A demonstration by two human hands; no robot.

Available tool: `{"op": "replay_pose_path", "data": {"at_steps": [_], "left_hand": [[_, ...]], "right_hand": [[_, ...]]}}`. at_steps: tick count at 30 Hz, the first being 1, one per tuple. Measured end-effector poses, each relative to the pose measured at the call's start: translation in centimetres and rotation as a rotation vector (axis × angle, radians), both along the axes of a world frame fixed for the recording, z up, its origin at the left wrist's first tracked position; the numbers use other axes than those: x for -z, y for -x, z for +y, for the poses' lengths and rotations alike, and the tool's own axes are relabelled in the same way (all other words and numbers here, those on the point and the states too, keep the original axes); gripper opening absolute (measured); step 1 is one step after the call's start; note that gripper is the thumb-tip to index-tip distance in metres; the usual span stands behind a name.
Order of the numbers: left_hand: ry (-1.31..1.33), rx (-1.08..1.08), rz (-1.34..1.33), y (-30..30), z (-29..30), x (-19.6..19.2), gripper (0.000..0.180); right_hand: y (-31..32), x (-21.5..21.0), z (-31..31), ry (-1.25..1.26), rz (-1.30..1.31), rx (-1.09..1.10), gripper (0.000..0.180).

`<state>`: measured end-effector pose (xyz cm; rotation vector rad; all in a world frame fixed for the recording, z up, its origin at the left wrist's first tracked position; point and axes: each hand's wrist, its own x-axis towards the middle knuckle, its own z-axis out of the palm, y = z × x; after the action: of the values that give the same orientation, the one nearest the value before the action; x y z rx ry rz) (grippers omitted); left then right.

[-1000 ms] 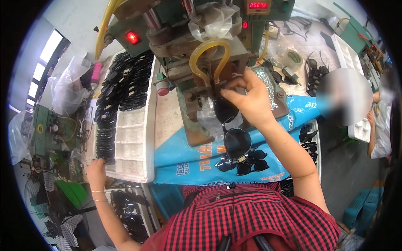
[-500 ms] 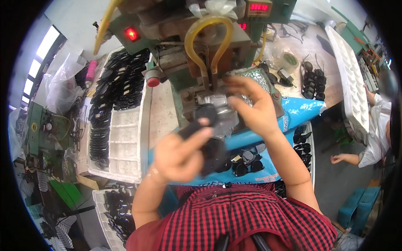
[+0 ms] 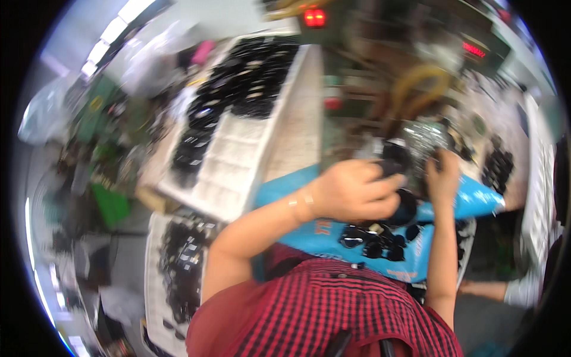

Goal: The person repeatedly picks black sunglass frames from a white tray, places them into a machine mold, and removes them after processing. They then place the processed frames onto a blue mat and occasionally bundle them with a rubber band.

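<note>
My left hand [image 3: 357, 191] is closed round a pair of black sunglasses [image 3: 404, 208], with dark round lenses showing beyond the fingers. It hovers over the near side of a green bench machine with a looped yellow hose [image 3: 423, 83]. My right hand [image 3: 444, 179] bends its fingers in at a heap of small shiny pieces [image 3: 425, 140] beside the machine. Something small and dark shows at its fingertips, too blurred to name. Below both hands, several black sunglasses [image 3: 375, 241] lie on a blue plastic sheet [image 3: 327, 238] across my lap.
Left of the machine stands a white tray [image 3: 235, 160] with rows of black eyewear. Another white tray [image 3: 153, 273] of dark glasses sits lower left. More sunglasses [image 3: 498, 165] lie on the right of the bench. Another person's forearm [image 3: 485, 290] shows at lower right.
The view has swung left, so the scene sits farther right. My left hand has drawn nearer my right hand with the sunglasses. My right hand has left the machine's front for the shiny pieces.
</note>
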<state>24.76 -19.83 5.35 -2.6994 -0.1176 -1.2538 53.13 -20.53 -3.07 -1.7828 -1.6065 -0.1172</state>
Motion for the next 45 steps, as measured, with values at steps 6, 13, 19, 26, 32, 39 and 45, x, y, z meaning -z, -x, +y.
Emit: {"op": "replay_pose_path", "data": {"at_steps": [6, 13, 19, 26, 32, 39, 45], "left_hand": [[0.151, -0.076, -0.153, -0.4, -2.0, 1.2, 0.02], [0.206, -1.363, -0.101, 22.8, -3.2, 1.0, 0.028], [0.377, -1.67, 0.309, 37.9, -4.9, 7.6, 0.032], [0.237, -1.442, -0.024, 33.7, -4.8, 6.3, 0.019], [0.982, -0.688, -0.777, 20.2, -0.2, 3.4, 0.049], [1.033, 0.012, -0.915, 8.4, -0.1, -0.4, 0.032], [0.832, -0.006, -0.815, 2.8, 2.2, -6.2, 0.037]], "right_hand": [[-2.0, 2.2, 1.7, 0.011, 0.247, 0.02, 0.02], [-2.2, 0.7, 0.5, 0.014, 0.322, -0.094, 0.02], [-0.9, -0.4, 1.3, -0.002, 0.407, -0.087, 0.019], [0.4, -4.2, -1.9, 0.019, 0.508, -0.136, 0.017], [7.0, -9.0, 0.9, 0.032, 0.765, -0.425, 0.032], [8.8, -9.3, 0.6, 0.055, 0.864, -0.424, 0.043], [10.4, -10.0, 0.2, 0.155, 1.272, -0.472, 0.044]]}}
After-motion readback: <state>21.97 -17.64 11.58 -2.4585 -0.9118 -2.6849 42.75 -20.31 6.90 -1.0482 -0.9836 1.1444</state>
